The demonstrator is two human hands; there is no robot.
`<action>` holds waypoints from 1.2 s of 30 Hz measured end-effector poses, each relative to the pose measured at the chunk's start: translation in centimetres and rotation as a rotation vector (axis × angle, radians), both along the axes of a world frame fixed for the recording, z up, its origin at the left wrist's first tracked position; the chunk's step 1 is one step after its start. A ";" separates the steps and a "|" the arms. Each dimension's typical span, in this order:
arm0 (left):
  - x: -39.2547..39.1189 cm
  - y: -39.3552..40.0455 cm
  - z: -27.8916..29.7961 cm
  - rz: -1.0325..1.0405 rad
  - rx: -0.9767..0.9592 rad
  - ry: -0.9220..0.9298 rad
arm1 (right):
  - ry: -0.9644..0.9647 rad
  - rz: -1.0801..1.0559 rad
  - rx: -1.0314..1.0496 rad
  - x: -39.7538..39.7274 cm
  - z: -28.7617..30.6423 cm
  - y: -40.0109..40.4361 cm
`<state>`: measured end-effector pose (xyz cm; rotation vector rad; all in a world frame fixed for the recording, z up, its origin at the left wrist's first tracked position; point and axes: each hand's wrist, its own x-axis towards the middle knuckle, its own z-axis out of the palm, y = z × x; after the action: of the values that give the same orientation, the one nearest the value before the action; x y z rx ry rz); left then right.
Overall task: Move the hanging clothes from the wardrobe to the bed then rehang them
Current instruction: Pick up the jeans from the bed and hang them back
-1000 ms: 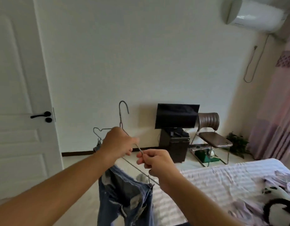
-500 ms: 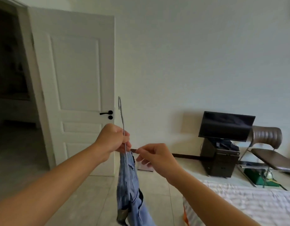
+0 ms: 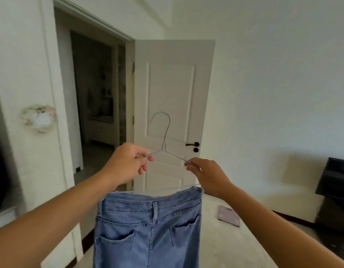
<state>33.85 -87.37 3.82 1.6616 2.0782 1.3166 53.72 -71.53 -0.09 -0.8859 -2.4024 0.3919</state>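
Note:
A thin wire hanger [image 3: 164, 147] is held up in front of me with its hook pointing up. Blue jeans [image 3: 148, 227] hang from its bottom bar, back pockets facing me. My left hand [image 3: 126, 163] pinches the hanger's left shoulder wire. My right hand [image 3: 205, 174] pinches the right shoulder wire. Neither the wardrobe nor the bed is in view.
A white door [image 3: 173, 105] stands open behind the hanger, beside a dark doorway [image 3: 93, 105]. A black TV stand [image 3: 335, 194] sits at the right edge. A flat pink scale [image 3: 229, 215] lies on the tiled floor.
My view has swung left, from the bed and TV to the doorway. The hanger has turned from edge-on to face me, so the jeans now hang flat and spread.

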 end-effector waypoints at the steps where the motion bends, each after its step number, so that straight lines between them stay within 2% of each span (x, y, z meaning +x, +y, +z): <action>1: -1.7 -0.7 0.1 0.030 0.019 0.027 | 0.013 0.049 -0.047 -1.5 0.2 -0.6; 9: -14.5 -5.9 1.0 0.267 0.068 0.125 | 0.067 0.451 -0.185 -13.6 3.6 -5.7; 12: -18.7 -8.2 2.0 0.383 0.101 0.129 | 0.110 0.652 -0.337 -18.7 4.9 -7.4; 16: -24.4 -11.8 3.3 0.639 0.126 0.181 | 0.177 0.774 -0.530 -26.1 6.4 -9.1; 20: -29.8 -16.3 4.0 0.825 0.082 0.161 | 0.183 0.835 -0.585 -33.4 8.3 -11.1; 25: -35.5 -21.8 4.0 0.931 0.042 0.164 | 0.167 0.864 -0.583 -41.8 11.2 -15.2; 36: -50.2 -32.1 6.5 0.990 0.029 0.215 | 0.278 0.824 -0.572 -59.3 21.4 -25.1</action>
<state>-16.34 -119.43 10.28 0.7445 3.2060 1.3878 -5.61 -96.58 21.30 0.0300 -2.3048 1.4504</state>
